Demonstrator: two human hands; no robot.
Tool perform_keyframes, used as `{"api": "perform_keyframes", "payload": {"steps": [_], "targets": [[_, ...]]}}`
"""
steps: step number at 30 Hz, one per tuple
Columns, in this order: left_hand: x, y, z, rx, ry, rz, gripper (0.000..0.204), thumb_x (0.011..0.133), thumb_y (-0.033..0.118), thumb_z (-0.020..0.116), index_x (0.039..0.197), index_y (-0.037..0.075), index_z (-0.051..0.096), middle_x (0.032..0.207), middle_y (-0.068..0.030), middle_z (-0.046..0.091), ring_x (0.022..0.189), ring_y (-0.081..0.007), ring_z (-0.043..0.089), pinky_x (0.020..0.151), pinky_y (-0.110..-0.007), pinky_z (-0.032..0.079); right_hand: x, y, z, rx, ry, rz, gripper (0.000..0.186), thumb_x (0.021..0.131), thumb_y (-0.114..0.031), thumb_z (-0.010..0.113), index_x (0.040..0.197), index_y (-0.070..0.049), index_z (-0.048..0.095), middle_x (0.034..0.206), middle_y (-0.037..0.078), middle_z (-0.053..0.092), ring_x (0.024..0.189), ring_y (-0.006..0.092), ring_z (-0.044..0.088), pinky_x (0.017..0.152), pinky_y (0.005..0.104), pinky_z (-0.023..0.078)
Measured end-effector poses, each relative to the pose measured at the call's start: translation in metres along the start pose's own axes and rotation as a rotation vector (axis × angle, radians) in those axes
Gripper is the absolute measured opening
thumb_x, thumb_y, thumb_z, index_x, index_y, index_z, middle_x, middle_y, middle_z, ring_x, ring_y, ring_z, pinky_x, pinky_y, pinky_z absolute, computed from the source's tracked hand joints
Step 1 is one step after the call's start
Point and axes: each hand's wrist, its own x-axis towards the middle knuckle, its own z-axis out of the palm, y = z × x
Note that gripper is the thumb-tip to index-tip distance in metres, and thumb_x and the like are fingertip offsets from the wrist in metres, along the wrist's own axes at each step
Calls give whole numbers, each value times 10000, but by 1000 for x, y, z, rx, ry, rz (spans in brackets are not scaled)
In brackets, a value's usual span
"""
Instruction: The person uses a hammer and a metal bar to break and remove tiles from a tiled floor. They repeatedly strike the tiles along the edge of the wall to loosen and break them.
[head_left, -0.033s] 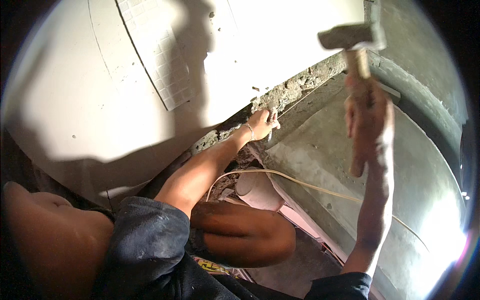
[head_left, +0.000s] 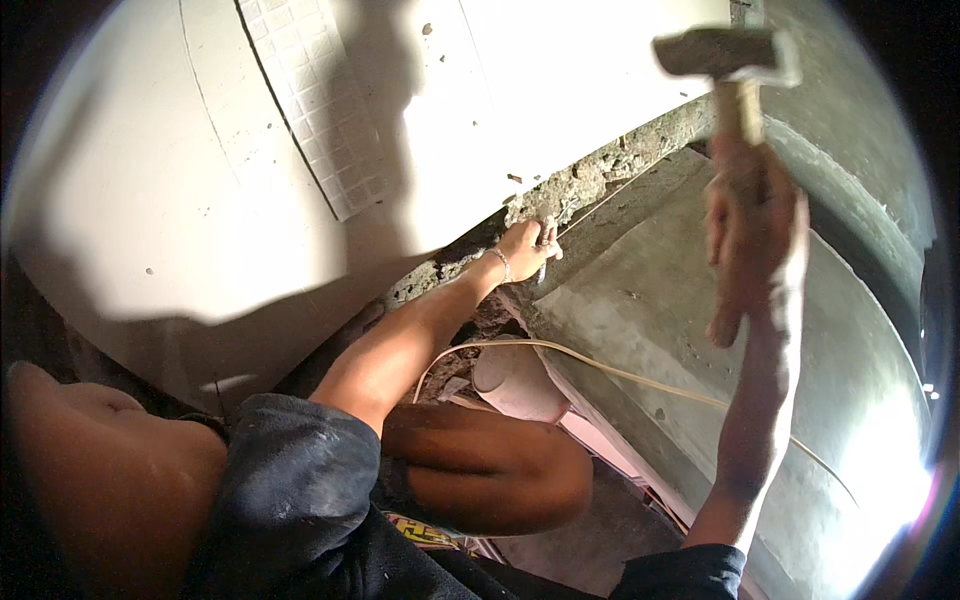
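Note:
My right hand is closed round the wooden handle of a hammer. The hammer's dark metal head is raised well above the work, toward the upper right. Lower and further left, my left hand grips a thin metal chisel, whose upper part is largely hidden by the fingers. That hand is at a rough, broken strip of concrete along the edge of the white tiled surface. A gap separates the hammer from the chisel.
White tiles with a small-squared mosaic strip spread over the upper left. A smooth grey cement slab lies at right, crossed by a pale cable. A light-coloured pipe juts near my knee. A bright lamp glares at lower right.
My right hand has lifted the hammer slightly up and to the right. My left hand and the chisel stay practically in place.

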Motion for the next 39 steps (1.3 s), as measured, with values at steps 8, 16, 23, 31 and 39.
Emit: {"api": "perform_keyframes", "payload": {"steps": [8,16,23,31,39], "targets": [[4,-4,1,147,52,58,85,1004,-30,543,1000,53,555,806,-105,663,912,-251,749,809,-411,580,7,27,87,-409,-350,-75,432,1110,-390,527,1319,-36,662,951,166,680,850,267,665,735,415,532],[2,-5,4,141,13,78,61,1027,1,566,1020,46,525,900,-140,729,799,-254,735,659,-420,589,39,9,17,-47,-420,-183,569,1120,-529,479,1219,-6,680,856,102,667,704,156,621,603,325,495],[6,-19,6,89,32,67,52,1032,6,565,1044,50,541,950,-150,766,781,-238,733,664,-392,577,13,30,79,-184,-135,-260,287,1094,-228,552,1245,-1,643,967,161,722,746,191,678,613,360,546],[-3,-3,9,198,28,121,126,986,-83,500,959,40,496,873,-170,703,922,-320,765,802,-431,572,32,28,20,-169,-376,-256,392,1080,-363,546,1230,-15,647,879,122,658,714,212,635,643,367,530],[2,-24,9,191,87,208,26,1050,70,560,1031,54,566,944,-135,780,795,-238,752,658,-400,603,6,41,89,-582,-443,-310,352,1076,-296,567,1179,23,675,894,170,706,812,262,707,709,441,571]]}}
